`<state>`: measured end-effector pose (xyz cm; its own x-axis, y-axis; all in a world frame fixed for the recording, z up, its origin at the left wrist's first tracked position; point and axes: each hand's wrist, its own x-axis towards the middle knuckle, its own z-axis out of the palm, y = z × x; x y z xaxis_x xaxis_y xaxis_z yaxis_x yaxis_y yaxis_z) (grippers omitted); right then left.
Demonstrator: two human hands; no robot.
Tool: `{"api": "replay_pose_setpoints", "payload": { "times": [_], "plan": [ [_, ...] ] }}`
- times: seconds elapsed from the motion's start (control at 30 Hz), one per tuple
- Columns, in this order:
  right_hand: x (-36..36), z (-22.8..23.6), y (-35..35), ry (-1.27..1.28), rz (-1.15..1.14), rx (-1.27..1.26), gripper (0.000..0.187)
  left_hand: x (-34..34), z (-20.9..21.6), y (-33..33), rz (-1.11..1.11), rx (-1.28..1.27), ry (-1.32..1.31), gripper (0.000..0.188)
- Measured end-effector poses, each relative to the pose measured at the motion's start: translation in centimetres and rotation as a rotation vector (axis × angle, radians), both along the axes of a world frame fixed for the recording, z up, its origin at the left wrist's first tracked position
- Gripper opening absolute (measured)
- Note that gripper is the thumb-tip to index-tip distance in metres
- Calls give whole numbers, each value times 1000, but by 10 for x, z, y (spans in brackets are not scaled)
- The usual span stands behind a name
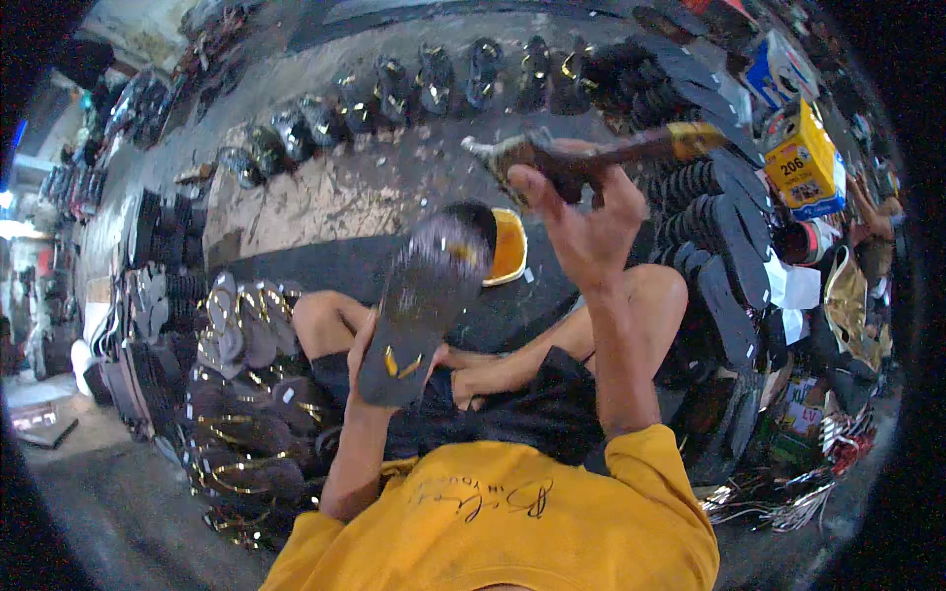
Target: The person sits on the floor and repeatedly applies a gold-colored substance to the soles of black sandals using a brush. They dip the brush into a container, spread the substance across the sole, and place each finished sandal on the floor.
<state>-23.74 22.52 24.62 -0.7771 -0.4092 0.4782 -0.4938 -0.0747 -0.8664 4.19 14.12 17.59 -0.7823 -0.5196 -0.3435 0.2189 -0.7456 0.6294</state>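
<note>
My left hand (pixel 367 369) is closed round the heel end of a dark sandal (pixel 419 295), which tilts up before me with its sole's top face showing. A gold V-shaped mark lies near its heel, and its toe end is glossy and blurred. Raised at the right, my right hand (pixel 601 222) grips a hammer-like tool (pixel 567 169). Its pale metallic head points left, and its dark handle runs right to a yellowish end; motion blurs it, so its exact kind is unclear. Just behind the sandal's toe end, partly hidden, sits a yellow tub (pixel 508 246).
Sandals with shiny straps (pixel 391 89) stand in a curved row at the far side. More gold-strapped sandals (pixel 246 433) lie at my left. Stacked dark soles (pixel 714 222) line my right, beside a yellow box (pixel 806 163). My bare legs are crossed before me.
</note>
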Motion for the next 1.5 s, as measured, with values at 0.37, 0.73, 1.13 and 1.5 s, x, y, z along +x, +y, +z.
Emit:
{"api": "replay_pose_setpoints", "payload": {
  "times": [0.37,0.73,1.13,1.5],
  "plan": [
    [62,-14,-9,-240,267,11,17,-67,18,-20,34,403,172,39],
    [108,-18,23,-162,286,58,22,-71,4,-22,151,250,201,43],
    [51,-22,20,-5,3,219,23,-74,3,-14,200,276,261,43],
    [54,6,7,44,207,223,32,-77,6,-20,7,158,259,57]
  ]
}}
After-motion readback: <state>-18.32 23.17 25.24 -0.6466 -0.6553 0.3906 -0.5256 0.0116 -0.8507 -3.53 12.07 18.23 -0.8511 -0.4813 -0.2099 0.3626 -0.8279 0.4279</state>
